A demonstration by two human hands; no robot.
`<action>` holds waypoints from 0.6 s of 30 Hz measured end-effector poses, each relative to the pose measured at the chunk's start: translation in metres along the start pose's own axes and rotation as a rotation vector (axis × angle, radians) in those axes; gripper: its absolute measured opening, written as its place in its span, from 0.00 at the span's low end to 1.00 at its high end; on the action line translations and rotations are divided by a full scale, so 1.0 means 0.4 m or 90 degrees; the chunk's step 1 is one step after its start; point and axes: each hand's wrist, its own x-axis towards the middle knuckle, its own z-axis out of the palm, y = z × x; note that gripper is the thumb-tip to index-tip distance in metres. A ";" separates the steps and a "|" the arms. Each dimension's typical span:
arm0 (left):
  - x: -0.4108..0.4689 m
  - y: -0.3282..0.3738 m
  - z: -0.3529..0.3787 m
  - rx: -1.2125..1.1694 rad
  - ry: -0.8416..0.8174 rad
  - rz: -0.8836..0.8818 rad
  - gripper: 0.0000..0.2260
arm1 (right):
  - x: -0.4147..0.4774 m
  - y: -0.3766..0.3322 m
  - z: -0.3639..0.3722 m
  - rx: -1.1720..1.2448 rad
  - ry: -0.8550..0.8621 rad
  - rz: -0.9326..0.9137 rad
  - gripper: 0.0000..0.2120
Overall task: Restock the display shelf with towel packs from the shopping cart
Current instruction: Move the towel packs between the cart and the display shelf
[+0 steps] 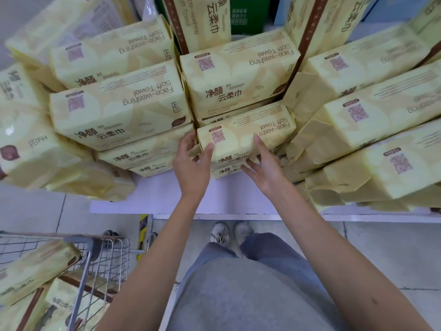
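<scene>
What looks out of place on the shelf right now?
The pale yellow plastic towel packs at the left end of the white shelf slump tilted past its edge, unlike the squared middle stacks. The yellow pack that the left hand and right hand hold sits slightly skewed.

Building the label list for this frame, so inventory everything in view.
shelf packs: many, uncountable, pale yellow, stacked across the shelf
held pack: 1, pale yellow, front of the middle stack, on top of lower packs
cart packs: several, pale yellow, inside the cart
shopping cart: 1, metal wire, lower left
display shelf: 1, white, under the stacks
green box: 1, green, behind the packs, top centre
floor: grey tiles, below the shelf
shoes: 2, whitish, on the floor by the shelf edge
left hand: 1, grips the held pack's left end
right hand: 1, thumb on top of the held pack, fingers under its front edge
</scene>
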 end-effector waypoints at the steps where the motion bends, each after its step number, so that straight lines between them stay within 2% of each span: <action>1: -0.007 -0.001 -0.011 0.018 -0.010 -0.006 0.20 | -0.006 -0.001 -0.008 -0.025 0.000 0.001 0.25; 5: -0.063 -0.010 -0.066 0.111 -0.030 -0.068 0.23 | -0.032 0.006 -0.046 -0.179 0.014 -0.021 0.21; 8: -0.123 -0.020 -0.106 0.170 -0.020 -0.137 0.19 | -0.056 0.027 -0.076 -0.341 -0.023 -0.041 0.24; 12: -0.227 -0.030 -0.141 0.158 -0.010 -0.196 0.18 | -0.083 0.051 -0.103 -0.652 -0.215 -0.133 0.25; 15: -0.320 -0.032 -0.145 0.092 0.028 -0.251 0.17 | -0.103 0.056 -0.109 -0.817 -0.334 -0.133 0.24; 18: -0.421 -0.057 -0.148 0.061 0.095 -0.301 0.16 | -0.125 0.067 -0.129 -0.939 -0.446 -0.083 0.23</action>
